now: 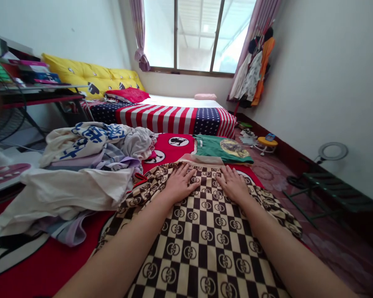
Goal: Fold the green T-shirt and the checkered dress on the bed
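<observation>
A brown and beige checkered shirt [202, 236] is spread out in front of me, its sleeves reaching to both sides. My left hand [180, 183] lies flat on its upper part, fingers spread. Level with it, my right hand [234, 184] also rests flat on the cloth with the fingers apart. Just beyond the shirt's far edge is a green T-shirt [217, 148] with a round yellowish print, laid flat. Left of my hands sits a heap of crumpled clothes [90, 186], with white, grey and lilac pieces.
Under the clothes is a red cover [170, 144] with black-and-white figures. Farther back stands a bed with a stars-and-stripes sheet [161, 117]. At right are a dark green folding stool [338, 190] and a small yellow stool [267, 142]. A fan [3, 111] stands at left.
</observation>
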Demonstrator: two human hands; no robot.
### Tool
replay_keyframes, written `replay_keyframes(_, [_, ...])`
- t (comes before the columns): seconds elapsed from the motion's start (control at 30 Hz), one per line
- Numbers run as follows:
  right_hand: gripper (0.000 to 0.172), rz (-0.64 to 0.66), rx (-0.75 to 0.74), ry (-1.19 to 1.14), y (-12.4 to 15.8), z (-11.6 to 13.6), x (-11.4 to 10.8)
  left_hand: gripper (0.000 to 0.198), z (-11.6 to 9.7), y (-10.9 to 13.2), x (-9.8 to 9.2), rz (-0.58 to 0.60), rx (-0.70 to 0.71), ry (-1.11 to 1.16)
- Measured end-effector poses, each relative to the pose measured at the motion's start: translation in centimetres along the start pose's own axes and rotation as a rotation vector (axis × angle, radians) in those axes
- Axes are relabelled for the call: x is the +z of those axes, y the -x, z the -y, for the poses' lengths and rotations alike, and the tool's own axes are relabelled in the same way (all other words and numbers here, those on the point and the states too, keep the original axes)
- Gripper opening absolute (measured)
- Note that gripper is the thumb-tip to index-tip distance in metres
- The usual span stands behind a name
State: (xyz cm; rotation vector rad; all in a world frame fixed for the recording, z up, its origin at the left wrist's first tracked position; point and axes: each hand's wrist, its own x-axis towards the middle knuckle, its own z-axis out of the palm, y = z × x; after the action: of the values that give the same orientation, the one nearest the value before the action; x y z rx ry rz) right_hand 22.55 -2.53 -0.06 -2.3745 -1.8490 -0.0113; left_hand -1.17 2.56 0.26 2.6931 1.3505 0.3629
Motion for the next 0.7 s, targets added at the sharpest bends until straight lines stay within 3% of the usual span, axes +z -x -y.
replay_keyframes(0.17, [0.081,0.024,0.135,0.021,0.0,-0.8,-0.7,0.080,1.7,1.0,-0.5,0.036,-0.085,-0.037])
replay_keyframes(0.27, [0.075,-0.015,0.157,0.033,0.8,-2.1,-1.9,0.079,1.7,1.1,-0.5,0.024,-0.099,-0.060])
replay_keyframes(0.43, [0.041,-0.204,0.185,0.010,3.7,-8.4,-4.7,0.079,1.3,1.1,-0.3,0.013,-0.105,-0.051])
replay_keyframes(0.57, [0.028,-0.099,0.209,0.022,5.6,-13.6,-5.5,0.080,1.5,1.0,-0.2,0.004,-0.095,-0.043])
replay_keyframes(0.7, [0.038,-0.077,0.086,-0.125,5.9,-14.4,-4.4,0.080,1.6,0.9,0.0,0.000,-0.092,-0.042])
